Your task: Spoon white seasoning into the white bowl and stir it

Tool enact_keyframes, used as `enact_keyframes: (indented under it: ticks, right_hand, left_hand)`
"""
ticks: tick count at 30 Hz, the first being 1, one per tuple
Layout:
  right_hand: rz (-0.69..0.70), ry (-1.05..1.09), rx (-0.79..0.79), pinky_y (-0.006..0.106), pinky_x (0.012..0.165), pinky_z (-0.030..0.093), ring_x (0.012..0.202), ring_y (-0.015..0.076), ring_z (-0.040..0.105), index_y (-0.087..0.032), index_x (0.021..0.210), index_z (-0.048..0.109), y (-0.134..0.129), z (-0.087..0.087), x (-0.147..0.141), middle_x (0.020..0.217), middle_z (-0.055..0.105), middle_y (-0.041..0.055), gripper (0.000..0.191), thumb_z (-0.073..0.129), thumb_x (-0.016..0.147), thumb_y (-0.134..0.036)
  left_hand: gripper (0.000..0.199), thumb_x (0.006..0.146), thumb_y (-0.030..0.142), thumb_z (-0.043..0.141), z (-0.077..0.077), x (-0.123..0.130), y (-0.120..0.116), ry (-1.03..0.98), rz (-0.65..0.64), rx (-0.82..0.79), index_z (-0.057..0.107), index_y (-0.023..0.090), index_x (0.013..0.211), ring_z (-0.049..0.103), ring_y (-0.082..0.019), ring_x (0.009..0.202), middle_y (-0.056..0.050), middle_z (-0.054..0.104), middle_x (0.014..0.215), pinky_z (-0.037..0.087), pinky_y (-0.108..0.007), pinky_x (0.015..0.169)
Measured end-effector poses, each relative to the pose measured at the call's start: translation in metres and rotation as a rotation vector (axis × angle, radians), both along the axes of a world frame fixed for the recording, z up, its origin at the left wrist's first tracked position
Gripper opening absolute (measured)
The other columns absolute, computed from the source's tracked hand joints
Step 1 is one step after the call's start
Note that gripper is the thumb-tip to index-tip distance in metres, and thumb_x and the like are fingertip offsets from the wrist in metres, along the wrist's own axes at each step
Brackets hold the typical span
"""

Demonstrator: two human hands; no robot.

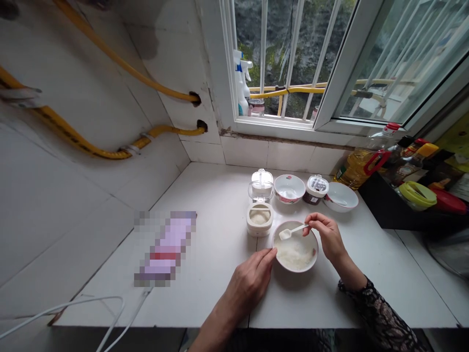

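Note:
A white bowl (296,268) with a pinkish rim stands on the white tiled counter, with pale powder or grains inside. My left hand (254,276) grips the bowl's left rim with its fingertips. Pinched in my right hand (327,234) is a small white spoon (286,234), held over the bowl's upper part. Just behind and to the left, a white container (259,231) stands with its lid (261,181) flipped up and pale grains inside.
Two more bowls (289,189) (340,197) and a small lidded jar (316,189) stand behind. An oil bottle (357,164) and a black box (381,205) of condiments are at the right. A blurred purple device (172,244) lies left, near a white cable (120,313).

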State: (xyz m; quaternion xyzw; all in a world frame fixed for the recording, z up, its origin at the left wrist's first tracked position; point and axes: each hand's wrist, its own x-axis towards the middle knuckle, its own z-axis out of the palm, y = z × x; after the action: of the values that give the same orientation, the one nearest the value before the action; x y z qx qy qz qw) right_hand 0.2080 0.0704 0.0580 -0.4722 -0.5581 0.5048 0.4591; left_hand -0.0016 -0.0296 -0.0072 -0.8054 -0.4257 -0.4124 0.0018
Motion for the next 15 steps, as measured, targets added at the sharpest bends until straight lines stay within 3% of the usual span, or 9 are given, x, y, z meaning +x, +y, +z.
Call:
enact_keyframes:
  ticks: [4,7,11,13,15]
  right_hand:
    - [-0.020,0.033,0.062,0.035,0.071,0.051,0.060,0.0194,0.065,-0.020,0.077,0.062,0.003,0.006,-0.007,0.057,0.067,0.0003,0.011,0.059,0.076,-0.030]
    - [-0.012,-0.010,0.219,0.036,0.074,0.053,0.068,0.0201,0.068,-0.021,0.087,0.060,0.001,0.013,-0.019,0.067,0.070,0.0014,0.011,0.056,0.086,-0.032]
    - [-0.006,-0.271,0.664,0.041,0.085,0.050,0.077,0.0202,0.068,-0.023,0.094,0.058,-0.002,0.016,-0.038,0.080,0.072,0.0030,0.010,0.049,0.094,-0.020]
    - [0.081,-0.465,0.941,0.044,0.094,0.046,0.077,0.0195,0.067,-0.023,0.094,0.059,-0.002,0.015,-0.044,0.080,0.072,0.0023,0.017,0.047,0.092,-0.011]
    - [0.171,-0.587,1.113,0.045,0.098,0.043,0.075,0.0186,0.066,-0.022,0.096,0.059,-0.002,0.015,-0.046,0.080,0.071,0.0016,0.024,0.045,0.089,-0.004]
  left_hand:
    - [0.040,0.094,0.004,0.040,0.000,0.000,0.000,0.007,0.001,0.003,0.049,0.012,0.132,0.069,-0.021,0.101,-0.013,0.069,0.110,0.061,-0.030,0.083]
    - [0.040,0.094,0.003,0.039,0.001,-0.001,0.000,0.008,0.006,0.019,0.049,0.012,0.131,0.069,-0.021,0.100,-0.014,0.070,0.109,0.061,-0.031,0.082]
    - [0.040,0.094,0.004,0.039,0.001,-0.001,0.000,0.003,0.000,0.019,0.048,0.012,0.132,0.069,-0.020,0.100,-0.014,0.070,0.109,0.060,-0.030,0.083]
    - [0.040,0.095,0.005,0.039,0.001,-0.001,0.001,0.008,-0.001,0.011,0.049,0.012,0.132,0.069,-0.021,0.101,-0.014,0.070,0.109,0.060,-0.030,0.084]
    - [0.039,0.095,0.005,0.038,0.001,0.000,0.001,0.010,0.005,0.009,0.049,0.012,0.132,0.069,-0.021,0.100,-0.014,0.070,0.109,0.060,-0.031,0.083]
